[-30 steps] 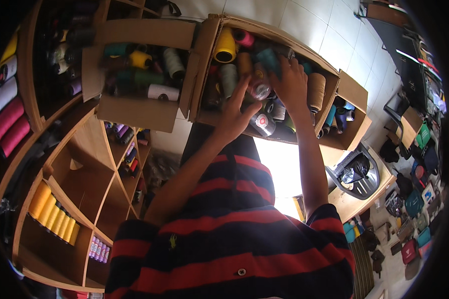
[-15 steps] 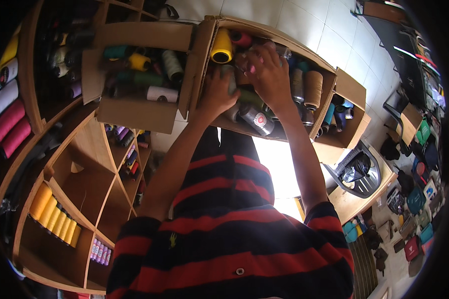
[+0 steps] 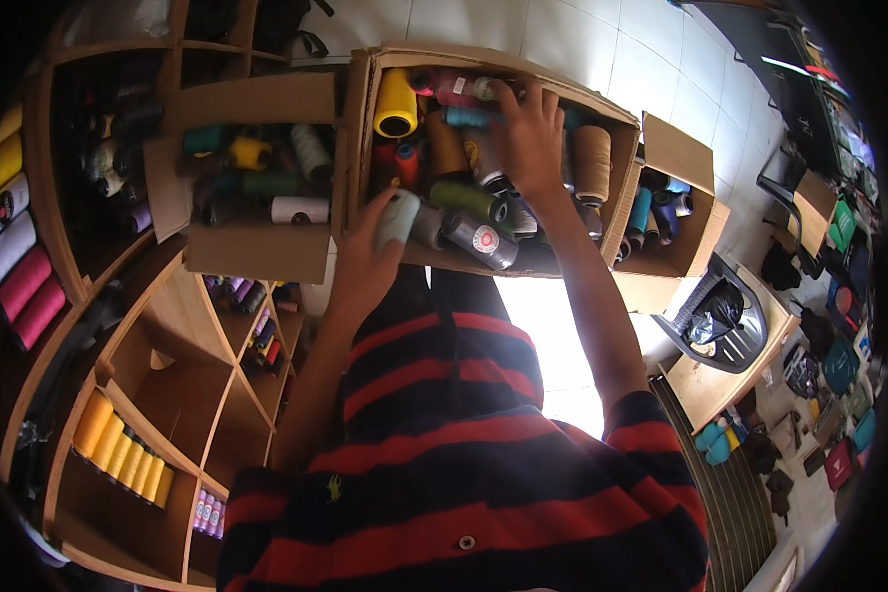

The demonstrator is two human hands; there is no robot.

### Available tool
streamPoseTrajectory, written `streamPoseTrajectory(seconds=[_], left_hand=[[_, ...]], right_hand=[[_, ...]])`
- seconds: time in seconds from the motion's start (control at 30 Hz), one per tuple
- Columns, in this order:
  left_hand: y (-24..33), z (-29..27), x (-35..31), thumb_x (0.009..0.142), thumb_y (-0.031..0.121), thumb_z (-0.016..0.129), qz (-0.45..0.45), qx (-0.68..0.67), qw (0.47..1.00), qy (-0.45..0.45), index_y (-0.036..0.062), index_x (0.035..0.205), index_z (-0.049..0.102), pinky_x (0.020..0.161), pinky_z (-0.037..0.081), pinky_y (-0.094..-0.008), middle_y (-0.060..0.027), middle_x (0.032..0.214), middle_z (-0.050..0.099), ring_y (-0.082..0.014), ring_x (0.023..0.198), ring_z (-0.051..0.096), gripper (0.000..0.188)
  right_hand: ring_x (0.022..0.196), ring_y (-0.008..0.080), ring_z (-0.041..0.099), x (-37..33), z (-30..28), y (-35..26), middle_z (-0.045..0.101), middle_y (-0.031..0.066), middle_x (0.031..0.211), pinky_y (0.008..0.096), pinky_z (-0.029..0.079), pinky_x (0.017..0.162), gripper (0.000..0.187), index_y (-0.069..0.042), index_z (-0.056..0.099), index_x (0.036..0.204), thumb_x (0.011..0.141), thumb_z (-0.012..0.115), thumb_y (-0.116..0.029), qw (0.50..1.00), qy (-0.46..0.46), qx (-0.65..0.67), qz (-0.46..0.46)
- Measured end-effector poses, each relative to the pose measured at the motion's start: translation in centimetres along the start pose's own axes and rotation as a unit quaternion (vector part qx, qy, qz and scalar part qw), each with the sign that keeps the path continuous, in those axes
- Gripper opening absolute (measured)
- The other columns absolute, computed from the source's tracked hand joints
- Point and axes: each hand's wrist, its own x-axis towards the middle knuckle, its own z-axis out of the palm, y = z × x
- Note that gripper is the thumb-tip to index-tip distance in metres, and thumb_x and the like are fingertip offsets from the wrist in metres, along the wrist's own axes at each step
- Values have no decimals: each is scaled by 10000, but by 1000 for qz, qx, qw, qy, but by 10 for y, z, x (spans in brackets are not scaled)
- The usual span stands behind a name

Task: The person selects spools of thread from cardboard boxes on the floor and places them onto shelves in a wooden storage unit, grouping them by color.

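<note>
My left hand (image 3: 363, 266) is closed around a pale grey-green thread spool (image 3: 397, 221) at the near left edge of a large cardboard box (image 3: 508, 65). Over the right half of that box hovers my right hand (image 3: 533, 143), fingers apart and bent, with nothing visible in its grasp. A dark red spool (image 3: 456, 87) lies beside its fingertips. Around the hands the box holds a yellow cone (image 3: 396, 104), a tan cone (image 3: 592, 163), a black cone (image 3: 480, 239), an olive-green spool (image 3: 464, 198) and a small red spool (image 3: 406, 163). My right palm and fingers hide some spools.
Left of the box, an open carton (image 3: 257, 249) holds more spools; another carton (image 3: 676, 148) stands at its right. Wooden shelving (image 3: 192, 395) with yellow cones (image 3: 118, 444) fills the left side. A black chair (image 3: 725, 326) stands at right.
My left hand has drawn back toward the near left of the box with the pale spool. My right hand has shifted slightly, its fingers lying farther into the box's far side.
</note>
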Motion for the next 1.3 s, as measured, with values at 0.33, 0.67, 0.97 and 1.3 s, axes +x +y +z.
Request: streamPoseTrajectory(seconds=[0.33,0.67,0.97,1.3], left_hand=[[5,-7,-44,837,115,618,-140,-137,970,144,22,1162,568,779,468,-280,-102,1076,601,-170,918,566,341],[20,15,-100,859,104,596,-166,-158,944,237,17,1152,570,690,469,-256,-91,1075,610,-134,835,564,306],[20,29,-154,860,115,594,-182,-233,887,354,6,1143,571,680,482,-262,-105,1025,609,-155,823,578,304],[16,49,-205,858,101,594,-180,-275,832,447,13,1142,576,673,474,-263,-104,1002,608,-147,800,570,298]], right_hand=[[995,335,526,-24,18,-28,565,132,998,449,436,805,275,-27,600,981,707,609,-51,965,-27,184,-184],[924,369,596,-26,106,-91,590,236,1022,476,451,817,648,-39,389,1305,724,655,-152,962,-252,63,-89],[1062,396,540,-19,112,-79,539,244,1155,470,439,888,715,-75,365,1370,734,671,-193,952,-273,26,-132],[1018,453,570,0,124,-74,556,331,1111,482,459,899,889,-39,185,1426,706,695,-151,908,-397,115,-72]])
